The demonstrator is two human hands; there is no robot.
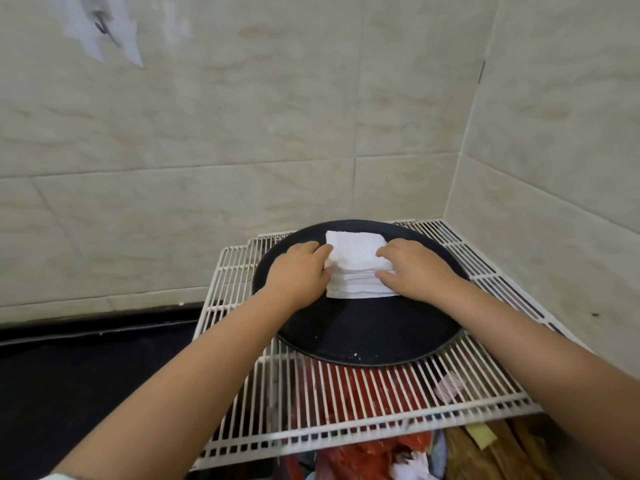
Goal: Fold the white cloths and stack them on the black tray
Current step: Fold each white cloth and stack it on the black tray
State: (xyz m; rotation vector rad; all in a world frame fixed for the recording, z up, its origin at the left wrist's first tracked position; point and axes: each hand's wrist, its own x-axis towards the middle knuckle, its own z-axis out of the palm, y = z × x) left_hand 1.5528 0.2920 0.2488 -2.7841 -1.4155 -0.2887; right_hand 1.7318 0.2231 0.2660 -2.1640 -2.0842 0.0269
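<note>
A stack of folded white cloths (356,268) sits on the far half of a round black tray (374,334). My left hand (298,271) grips the stack's left side, fingers on top and thumb against the edge. On the right side my right hand (412,268) holds it the same way, fingers over the top cloth. Both hands press the stack between them. The near half of the tray is bare apart from a few white specks.
The tray rests on a white wire rack (363,410) set in a tiled wall corner. Red and mixed-colour items (346,455) lie beneath the rack. A dark counter (86,375) lies to the left. A hook (102,26) hangs high on the wall.
</note>
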